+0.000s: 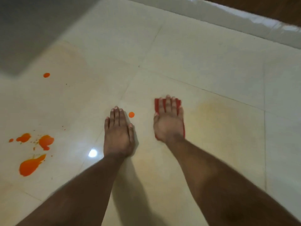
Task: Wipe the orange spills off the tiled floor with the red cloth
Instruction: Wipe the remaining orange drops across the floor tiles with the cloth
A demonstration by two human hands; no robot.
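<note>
**Cloth pinned flat, most spills still wet**

The right hand lies flat, fingers straight and spread, pressing the red cloth onto the tiled floor. The left hand rests flat on bare tile, holding nothing. A small orange drop sits between them, at nine o'clock of the cloth. Larger orange puddles lie far out at eight o'clock. The cloth looks thin, soft and light, likely to bunch on glossy tile; palm pressure over its middle should steer it best. No containers show.
</note>
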